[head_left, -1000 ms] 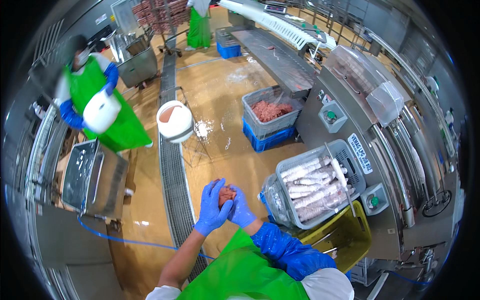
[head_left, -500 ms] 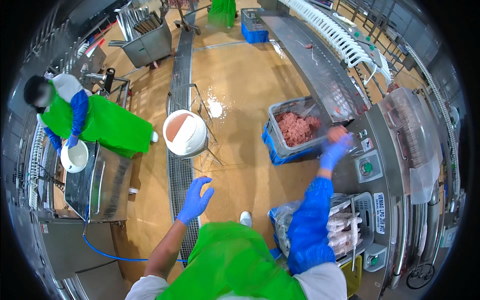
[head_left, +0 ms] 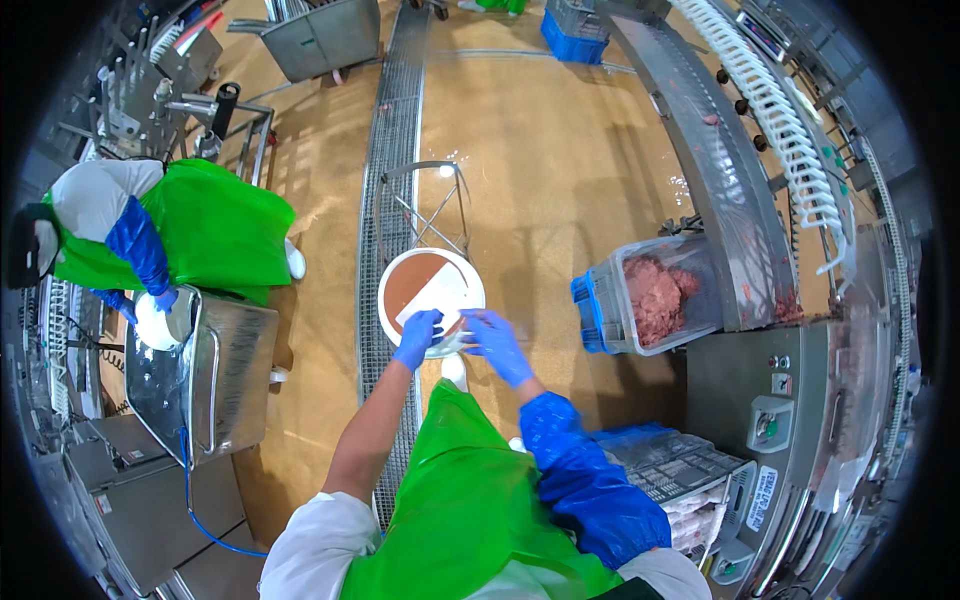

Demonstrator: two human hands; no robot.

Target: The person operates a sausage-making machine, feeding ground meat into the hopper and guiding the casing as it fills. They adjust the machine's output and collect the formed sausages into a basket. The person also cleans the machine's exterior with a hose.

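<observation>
A white bucket [head_left: 473, 283] stands in front of me on a metal stand [head_left: 428, 165]. Inside is a smooth brownish-pink mass [head_left: 408, 284], partly covered by a flat white piece [head_left: 440, 290]. My left hand [head_left: 416, 342], in a blue glove, is at the bucket's near rim with its fingers curled against the white piece's near edge; what they hold, if anything, is hidden. Beside it at the rim, my right hand [head_left: 496, 346], gloved in blue too, has its fingers stretched toward the bucket and apart, with nothing visible in them.
To the right, a grey crate [head_left: 612, 285] holds ground meat [head_left: 660, 300] below a metal chute [head_left: 700, 130]. Nearer sits a crate of pale packed pieces [head_left: 695, 520] against a steel machine [head_left: 740, 400]. On the left a co-worker [head_left: 180, 220] handles a white container [head_left: 165, 325] over a steel cart [head_left: 235, 370].
My right hand has come left from beside the meat crate to the bucket, and the reddish lump it held no longer shows. My left hand has reached forward to the rim. The view has shifted.
</observation>
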